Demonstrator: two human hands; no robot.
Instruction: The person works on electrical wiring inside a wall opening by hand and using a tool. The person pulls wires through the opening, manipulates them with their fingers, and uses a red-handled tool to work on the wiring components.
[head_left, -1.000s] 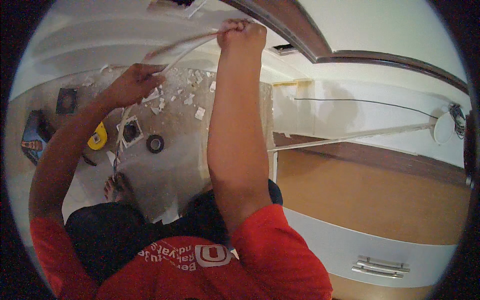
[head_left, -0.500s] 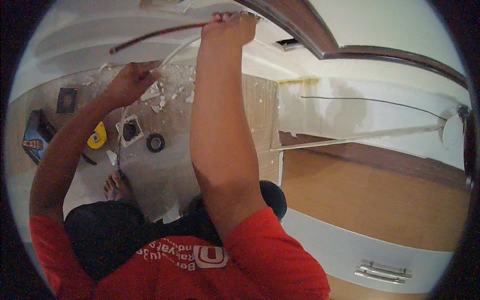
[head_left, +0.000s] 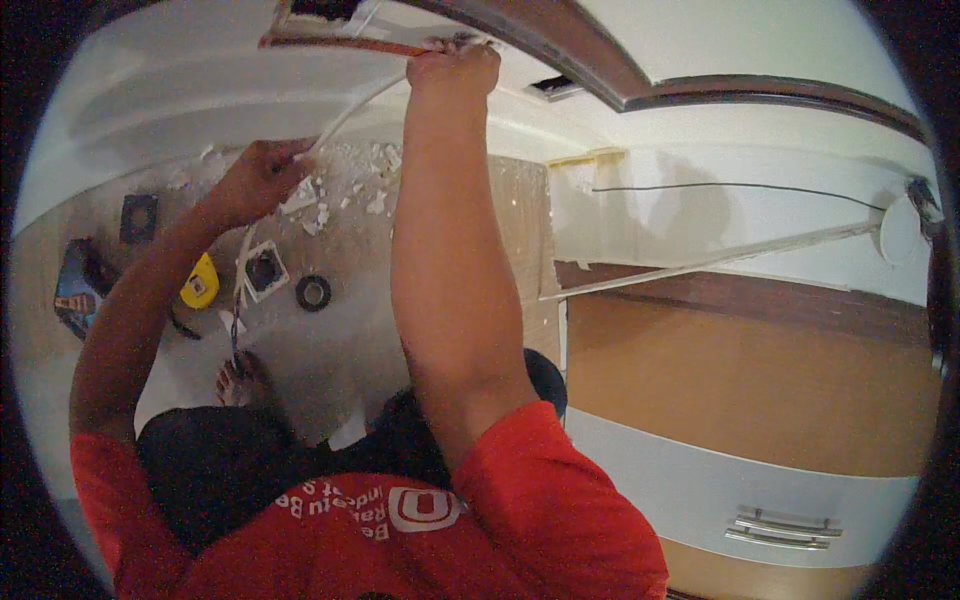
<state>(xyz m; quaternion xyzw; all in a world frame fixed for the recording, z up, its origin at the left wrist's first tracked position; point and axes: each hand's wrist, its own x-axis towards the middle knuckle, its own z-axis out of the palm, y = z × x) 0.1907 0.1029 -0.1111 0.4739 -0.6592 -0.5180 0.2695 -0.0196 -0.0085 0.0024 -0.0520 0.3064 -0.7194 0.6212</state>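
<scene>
My left hand (head_left: 262, 182) is closed round a white cable (head_left: 345, 118). The cable rises toward my right hand, and below my left hand it hangs down, its lower stretch darker near my foot. High up by the dark-framed wall, my right hand (head_left: 455, 70) is closed on a long thin red strip (head_left: 345, 43), which sticks out to the left. My right fingertips are partly hidden, and I cannot tell whether they also grip the cable. Just left of them is a dark rectangular opening (head_left: 325, 10) in the wall.
On the floor lie a yellow tape measure (head_left: 200, 282), a roll of black tape (head_left: 313, 292), a white square frame (head_left: 265, 270), a dark square plate (head_left: 139, 217) and white debris (head_left: 320, 195). To the right stands a white drawer front (head_left: 700, 475). A second wall opening (head_left: 553, 87) holds dark shadow.
The red strip has swung so its free end is higher and further right. My right hand has shifted slightly, while my left hand still holds the cable.
</scene>
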